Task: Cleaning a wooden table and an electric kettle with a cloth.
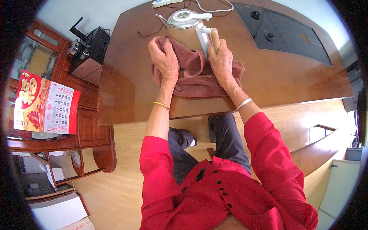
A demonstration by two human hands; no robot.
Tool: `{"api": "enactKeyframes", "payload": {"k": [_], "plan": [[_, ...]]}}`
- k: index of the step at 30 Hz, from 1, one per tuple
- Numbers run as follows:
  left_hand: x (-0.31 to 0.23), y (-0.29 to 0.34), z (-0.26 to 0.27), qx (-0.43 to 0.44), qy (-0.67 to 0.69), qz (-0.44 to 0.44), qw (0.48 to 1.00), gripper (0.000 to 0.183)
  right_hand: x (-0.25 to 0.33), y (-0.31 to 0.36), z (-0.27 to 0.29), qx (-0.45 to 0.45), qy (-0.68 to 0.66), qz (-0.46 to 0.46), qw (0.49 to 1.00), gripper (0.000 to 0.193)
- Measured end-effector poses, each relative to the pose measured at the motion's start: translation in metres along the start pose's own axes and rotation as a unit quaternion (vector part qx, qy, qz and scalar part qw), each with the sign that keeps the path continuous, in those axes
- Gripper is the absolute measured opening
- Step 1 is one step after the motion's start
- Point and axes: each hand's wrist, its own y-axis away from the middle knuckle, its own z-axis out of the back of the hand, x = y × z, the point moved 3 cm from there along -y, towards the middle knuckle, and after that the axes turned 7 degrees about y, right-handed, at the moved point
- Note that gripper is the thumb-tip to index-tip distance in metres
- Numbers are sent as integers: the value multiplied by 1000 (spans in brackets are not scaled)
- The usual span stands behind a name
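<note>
A tan kettle (180, 36) with a silver lid, a thin spout and a white and tan handle stands toward the far side of the wooden table. My right hand (221, 63) is closed around the lower part of the handle. In my left hand (165, 59) is a bunched brown towel (191, 60), pressed against the kettle's left side near the base. The rest of the towel lies in folds on the tabletop between my wrists, and part of it hides the kettle's bottom.
The wooden table (130, 80) has a dark inset panel (291, 42) with black knobs at the right. A white power strip (166, 3) and cords lie at the far edge. Left are a cabinet (92, 126), a red calendar (46, 101) and a black appliance (90, 53).
</note>
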Motion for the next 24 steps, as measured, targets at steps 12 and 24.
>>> {"api": "enactKeyframes", "payload": {"k": [12,24], "plan": [[0,2,-3,-20,10,-18,1000,26,-1,0,1,-9,-5,13,1000,19],[5,2,-1,-20,-12,-16,1000,26,3,1,3,3,6,11,1000,25]]}}
